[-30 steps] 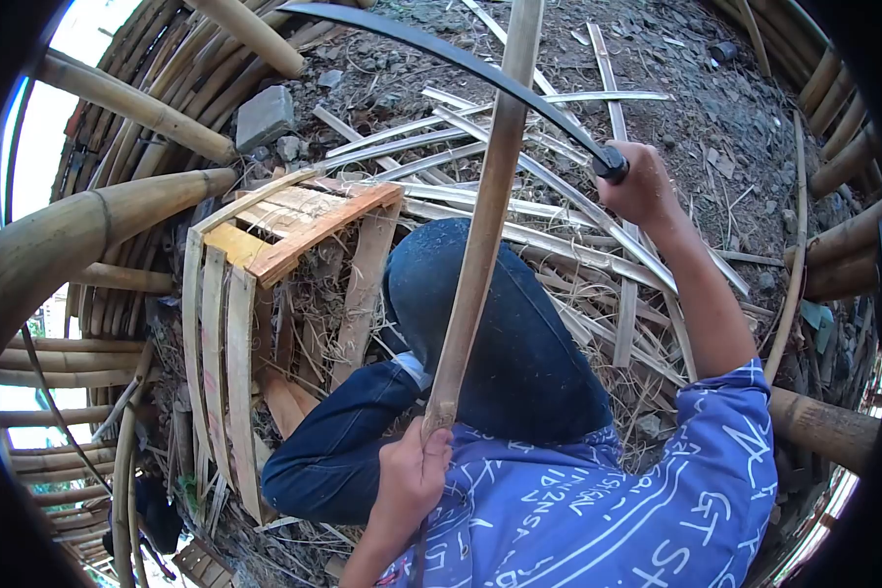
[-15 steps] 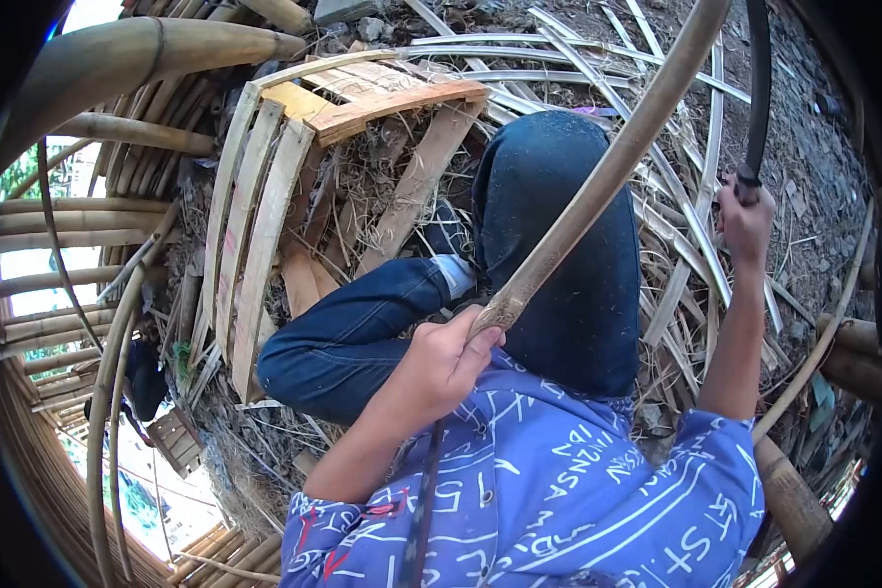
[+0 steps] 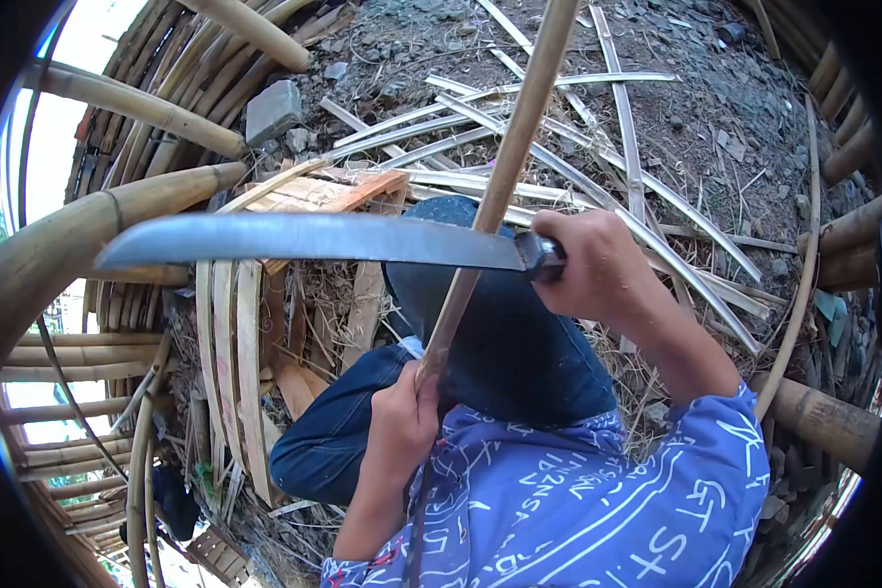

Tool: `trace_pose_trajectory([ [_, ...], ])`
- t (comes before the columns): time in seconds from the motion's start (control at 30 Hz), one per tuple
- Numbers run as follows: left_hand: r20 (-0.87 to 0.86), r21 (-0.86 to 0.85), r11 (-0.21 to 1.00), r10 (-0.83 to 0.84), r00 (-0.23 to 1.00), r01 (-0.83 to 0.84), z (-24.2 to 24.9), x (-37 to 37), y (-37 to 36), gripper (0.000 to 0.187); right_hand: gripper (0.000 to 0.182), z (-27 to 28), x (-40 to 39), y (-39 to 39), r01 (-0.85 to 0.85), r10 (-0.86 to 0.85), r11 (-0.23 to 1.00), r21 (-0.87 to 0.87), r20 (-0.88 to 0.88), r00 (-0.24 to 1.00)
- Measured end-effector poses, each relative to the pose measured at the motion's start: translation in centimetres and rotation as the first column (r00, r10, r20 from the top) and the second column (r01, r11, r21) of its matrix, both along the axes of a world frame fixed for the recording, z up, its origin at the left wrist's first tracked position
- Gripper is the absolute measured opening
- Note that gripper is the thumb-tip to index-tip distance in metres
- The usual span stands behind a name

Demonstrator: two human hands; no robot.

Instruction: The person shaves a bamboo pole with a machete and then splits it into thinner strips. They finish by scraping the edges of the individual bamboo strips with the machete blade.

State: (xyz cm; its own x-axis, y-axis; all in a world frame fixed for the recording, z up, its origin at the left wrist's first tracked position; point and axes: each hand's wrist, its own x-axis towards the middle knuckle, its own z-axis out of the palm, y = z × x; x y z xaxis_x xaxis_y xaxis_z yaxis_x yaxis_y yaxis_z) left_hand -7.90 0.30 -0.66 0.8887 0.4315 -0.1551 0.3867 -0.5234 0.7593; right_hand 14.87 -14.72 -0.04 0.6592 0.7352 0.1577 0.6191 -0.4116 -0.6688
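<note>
Bamboo (image 3: 519,137) slants up and away from my left grip (image 3: 402,416), which is closed firmly around its lower part, fingers wrapped and no gap showing. My right grip (image 3: 598,265), farther out and to the right, is closed tight on the handle of a long knife (image 3: 314,238), whose blade points left and crosses the piece above my left grip; whether its edge touches, I cannot tell. Beyond both grips, pale split strips (image 3: 621,108) lie crisscrossed on the ground (image 3: 676,108), so I judge a good share of the cutting done. Thin curly shavings (image 3: 318,294) lie ahead and left of my left grip, around a slatted crate (image 3: 250,363). The piece in hand looks unfinished: it runs on as one long length, with no split that I can make out. How much of it is already trimmed, and how many pieces are left after it, I cannot tell; its far end is out of view.
</note>
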Motion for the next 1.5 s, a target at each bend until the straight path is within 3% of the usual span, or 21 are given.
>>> trace_pose_trajectory([
  [0.17,0.005,0.032,0.999,0.012,1.000,-0.012,-0.4,-0.7,0.3,0.012,0.021,0.0,1.8,1.2,-0.098,0.113,0.975,-0.201,0.063,0.992],
  [0.23,0.052,0.003,1.000,0.014,0.999,-0.014,-0.5,-0.8,0.4,0.026,0.020,-0.6,2.5,1.4,-0.092,0.113,0.973,-0.213,0.090,0.989],
  [0.37,0.042,-0.083,0.996,0.042,0.998,-0.038,-0.7,-1.2,0.3,0.028,0.018,-0.7,3.4,1.8,-0.078,0.134,0.961,-0.264,0.200,0.971],
  [0.43,0.040,-0.149,0.986,0.075,0.996,-0.069,-0.8,-1.9,0.2,0.030,0.017,-1.2,4.4,1.3,-0.027,0.080,0.973,-0.231,0.225,0.971],
  [0.47,0.041,-0.153,0.986,0.078,0.996,-0.070,-0.8,-2.5,0.1,0.030,0.014,-2.3,5.7,0.5,0.007,0.011,0.999,-0.054,0.318,0.948],
  [0.5,0.017,-0.172,0.980,0.099,0.995,-0.095,-0.7,-3.1,0.0,0.030,0.011,-2.5,7.0,0.1,0.125,-0.103,0.988,-0.090,0.215,0.971],
  [0.57,-0.009,-0.193,0.974,0.124,0.992,-0.123,-0.3,-4.3,-0.1,0.031,0.010,-3.9,10.5,-1.9,0.210,-0.192,0.973,-0.095,0.175,0.966],
  [0.67,-0.055,-0.281,0.949,0.132,0.990,-0.143,0.2,-5.0,0.5,0.031,0.013,-4.4,12.8,-4.9,0.369,-0.370,0.928,0.059,0.280,0.886],
  [0.73,-0.123,-0.489,0.858,0.112,0.986,-0.159,0.2,-5.2,0.9,0.030,0.015,-4.6,12.2,-5.7,0.372,-0.395,0.919,0.133,0.312,0.864],
  [0.77,-0.118,-0.485,0.859,0.120,0.986,-0.163,0.3,-5.1,1.0,0.030,0.008,-4.8,11.6,-6.0,0.398,-0.412,0.911,0.110,0.199,0.889],
  [0.83,-0.170,-0.680,0.704,0.118,0.978,-0.203,0.4,-4.3,1.3,0.029,0.004,-4.9,9.5,-5.7,0.429,-0.430,0.894,0.133,-0.020,0.903],
  [0.97,-0.163,-0.662,0.721,0.129,0.978,-0.205,0.9,-1.8,0.9,0.026,0.021,-4.3,4.1,-3.2,0.421,-0.273,0.833,0.359,-0.394,0.878],
  [1.03,-0.144,-0.584,0.793,0.111,0.983,-0.175,1.1,-0.5,0.8,0.025,0.021,-3.7,1.5,-1.9,0.390,-0.203,0.834,0.390,-0.441,0.874],
  [1.1,-0.086,-0.349,0.928,0.106,0.991,-0.130,1.7,1.0,0.2,0.024,0.017,-3.0,-0.4,-0.8,0.396,-0.211,0.852,0.343,-0.468,0.858],
  [1.23,-0.036,-0.278,0.951,0.133,0.990,-0.138,1.5,2.9,-0.7,0.024,0.024,-2.8,-1.4,0.4,0.328,-0.169,0.860,0.391,-0.390,0.905],
  [1.3,-0.021,-0.330,0.930,0.162,0.987,-0.160,1.7,3.8,-0.8,0.026,0.022,-2.9,-1.5,0.5,0.258,-0.147,0.885,0.388,-0.292,0.945],
  [1.5,-0.026,-0.336,0.929,0.157,0.987,-0.157,3.0,5.7,-0.2,0.027,0.014,-3.8,-1.3,0.0,0.189,-0.124,0.936,0.295,-0.224,0.967],
])
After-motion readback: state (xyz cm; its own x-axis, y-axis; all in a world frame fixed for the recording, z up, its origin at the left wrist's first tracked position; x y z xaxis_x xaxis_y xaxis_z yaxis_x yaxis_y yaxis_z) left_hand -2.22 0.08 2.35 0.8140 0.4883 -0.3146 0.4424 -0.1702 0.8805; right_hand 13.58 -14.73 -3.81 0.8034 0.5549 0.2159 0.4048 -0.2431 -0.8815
